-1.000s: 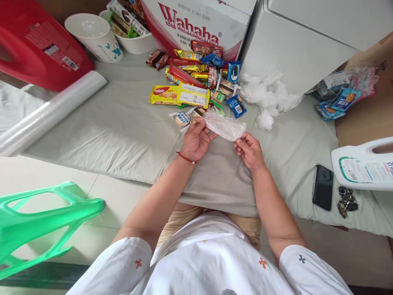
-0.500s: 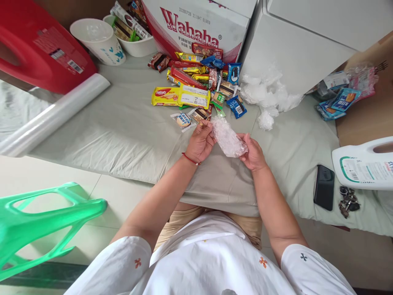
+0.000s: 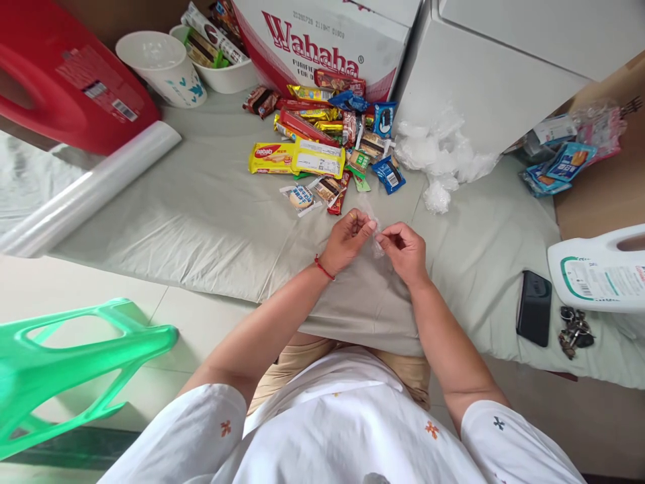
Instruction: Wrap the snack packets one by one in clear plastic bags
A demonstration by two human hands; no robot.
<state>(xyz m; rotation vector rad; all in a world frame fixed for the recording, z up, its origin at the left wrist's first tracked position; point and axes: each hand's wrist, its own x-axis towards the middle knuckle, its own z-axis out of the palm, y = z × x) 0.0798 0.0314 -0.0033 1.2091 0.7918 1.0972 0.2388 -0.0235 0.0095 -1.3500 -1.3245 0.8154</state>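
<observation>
My left hand [image 3: 349,240] and my right hand [image 3: 404,253] are close together over the pale sheet [image 3: 201,215], fingers pinched. Between them they hold a crumpled piece of clear plastic wrap [image 3: 376,236], mostly hidden by the fingers. Just beyond my hands lies a pile of wrapped snacks [image 3: 322,134], among them a yellow wafer pack [image 3: 295,158] and a small blue packet [image 3: 388,174]. Balls of crumpled plastic wrap [image 3: 441,158] lie to the right of the pile.
A roll of cling film [image 3: 91,188] lies at the left by a red jug [image 3: 65,74]. A white cup [image 3: 161,67], a bowl of snacks [image 3: 216,57] and a Wahaha box [image 3: 322,40] stand behind. A black phone [image 3: 534,308], keys [image 3: 574,331] and a white jug [image 3: 599,275] are at right. A green stool [image 3: 70,363] stands at left.
The plastic wrap was stretched out wide between my hands; both hands have come together and squeezed it into a small wad.
</observation>
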